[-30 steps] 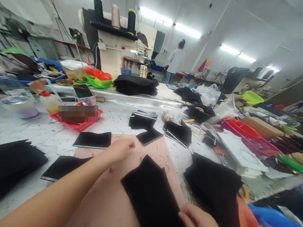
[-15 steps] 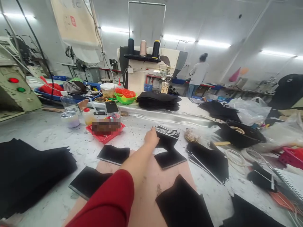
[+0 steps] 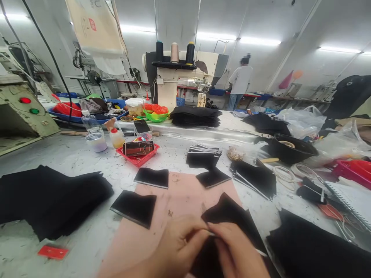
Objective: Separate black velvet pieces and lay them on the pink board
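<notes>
Left hand (image 3: 180,241), drawn back from the white-edged stack (image 3: 203,157), joins right hand (image 3: 240,247) in pinching a black piece (image 3: 206,258)

Left grip (image 3: 184,241), thumb pressed to curled fingers, and there's the right grip (image 3: 236,247), fingers bent inward, tip close to tip! Both low, near together, bare left wrist (image 3: 152,264) slanting in from below.

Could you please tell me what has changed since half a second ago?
The left hand has drawn back from the white-edged stack toward the person, meeting the right hand, now in view; both pinch a black piece. The red basket and pink sheet stay put.
</notes>
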The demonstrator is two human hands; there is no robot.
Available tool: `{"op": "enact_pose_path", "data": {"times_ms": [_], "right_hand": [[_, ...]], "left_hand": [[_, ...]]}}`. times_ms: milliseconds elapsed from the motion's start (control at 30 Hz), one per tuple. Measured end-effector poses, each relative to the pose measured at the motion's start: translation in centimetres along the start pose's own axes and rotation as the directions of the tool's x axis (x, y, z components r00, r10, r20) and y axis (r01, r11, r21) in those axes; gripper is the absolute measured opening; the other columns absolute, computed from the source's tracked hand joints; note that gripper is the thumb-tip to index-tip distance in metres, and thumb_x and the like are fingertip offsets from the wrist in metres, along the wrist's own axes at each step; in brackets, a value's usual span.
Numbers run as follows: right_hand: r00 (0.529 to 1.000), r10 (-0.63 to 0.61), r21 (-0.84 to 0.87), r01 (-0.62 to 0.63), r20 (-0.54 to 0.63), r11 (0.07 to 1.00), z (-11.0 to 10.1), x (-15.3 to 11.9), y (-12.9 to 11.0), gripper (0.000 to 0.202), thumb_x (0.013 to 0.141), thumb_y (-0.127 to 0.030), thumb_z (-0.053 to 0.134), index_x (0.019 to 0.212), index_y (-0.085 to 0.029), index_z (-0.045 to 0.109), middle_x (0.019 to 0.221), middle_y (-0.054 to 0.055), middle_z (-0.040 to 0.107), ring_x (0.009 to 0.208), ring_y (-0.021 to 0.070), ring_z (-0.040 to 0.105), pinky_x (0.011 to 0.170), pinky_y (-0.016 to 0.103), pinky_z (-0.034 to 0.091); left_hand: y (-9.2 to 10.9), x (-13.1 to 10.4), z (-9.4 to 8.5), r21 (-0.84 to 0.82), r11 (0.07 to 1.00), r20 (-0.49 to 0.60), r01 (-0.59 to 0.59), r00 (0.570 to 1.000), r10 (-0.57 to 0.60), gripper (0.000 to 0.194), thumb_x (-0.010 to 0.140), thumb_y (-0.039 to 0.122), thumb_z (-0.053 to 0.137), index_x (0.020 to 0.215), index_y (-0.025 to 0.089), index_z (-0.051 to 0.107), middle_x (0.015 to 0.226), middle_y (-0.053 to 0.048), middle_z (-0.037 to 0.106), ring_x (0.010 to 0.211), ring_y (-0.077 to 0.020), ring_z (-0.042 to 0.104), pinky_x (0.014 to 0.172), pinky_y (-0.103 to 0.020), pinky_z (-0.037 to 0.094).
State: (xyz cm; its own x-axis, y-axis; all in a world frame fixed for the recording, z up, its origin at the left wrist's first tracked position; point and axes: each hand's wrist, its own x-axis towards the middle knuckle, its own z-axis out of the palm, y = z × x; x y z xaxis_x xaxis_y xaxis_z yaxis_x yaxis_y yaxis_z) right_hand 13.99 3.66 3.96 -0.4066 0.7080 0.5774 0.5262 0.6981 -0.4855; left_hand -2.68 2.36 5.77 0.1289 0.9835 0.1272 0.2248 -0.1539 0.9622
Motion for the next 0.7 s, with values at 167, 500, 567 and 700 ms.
{"op": "enact_pose_path", "data": {"times_ms": [167, 500, 567, 700], "right_hand": [[0.962, 0.078, 0.171, -0.125, 0.261, 0.977, 3.4, -0.9, -2.4, 0.019, 0.083, -0.014, 0.041, 0.088, -0.021, 0.058, 0.075, 0.002, 0.065, 0.065, 0.0141, 0.063, 0.059, 0.022, 0.051], [0.950, 0.113, -0.028, -0.110, 0.292, 0.994, 4.1, -0.8, -3.2, 0.012, 0.075, -0.012, 0.057, 0.067, -0.020, 0.060, 0.070, 0.000, 0.062, 0.067, 0.0152, 0.055, 0.062, 0.027, 0.041], [0.943, 0.094, -0.087, -0.070, 0.318, 0.994, 4.2, -0.6, -3.3, 0.012, 0.073, -0.012, 0.060, 0.064, -0.020, 0.059, 0.067, -0.001, 0.062, 0.066, 0.0152, 0.053, 0.064, 0.028, 0.039], [0.966, -0.024, -0.203, 0.079, 0.259, 0.976, 4.6, -0.6, -3.8, 0.017, 0.072, -0.009, 0.053, 0.058, -0.018, 0.056, 0.059, 0.000, 0.057, 0.060, 0.0154, 0.049, 0.060, 0.031, 0.035]], "left_hand": [[-4.8, -4.5, -0.4, -0.284, 0.861, -0.079, 0.422, 0.885, -0.459, 0.026, 0.068, 0.042, 0.060, 0.062, 0.017, 0.056, 0.056, 0.001, 0.053, 0.055, -0.0128, 0.048, 0.052, -0.023, 0.039], [-4.9, -6.2, -0.4, -0.256, 0.827, 0.035, 0.500, 0.860, -0.509, 0.020, 0.068, 0.035, 0.055, 0.068, 0.015, 0.059, 0.047, 0.006, 0.045, 0.036, -0.0069, 0.037, 0.035, -0.019, 0.028], [-5.0, -6.1, -0.2, -0.231, 0.843, 0.025, 0.486, 0.869, -0.495, 0.018, 0.067, 0.032, 0.054, 0.067, 0.015, 0.060, 0.045, 0.007, 0.044, 0.035, -0.0069, 0.037, 0.035, -0.019, 0.028], [-5.3, -5.8, 0.0, -0.198, 0.860, 0.004, 0.471, 0.877, -0.480, 0.018, 0.066, 0.032, 0.053, 0.064, 0.015, 0.059, 0.046, 0.006, 0.046, 0.033, -0.0068, 0.038, 0.034, -0.019, 0.028]]}}
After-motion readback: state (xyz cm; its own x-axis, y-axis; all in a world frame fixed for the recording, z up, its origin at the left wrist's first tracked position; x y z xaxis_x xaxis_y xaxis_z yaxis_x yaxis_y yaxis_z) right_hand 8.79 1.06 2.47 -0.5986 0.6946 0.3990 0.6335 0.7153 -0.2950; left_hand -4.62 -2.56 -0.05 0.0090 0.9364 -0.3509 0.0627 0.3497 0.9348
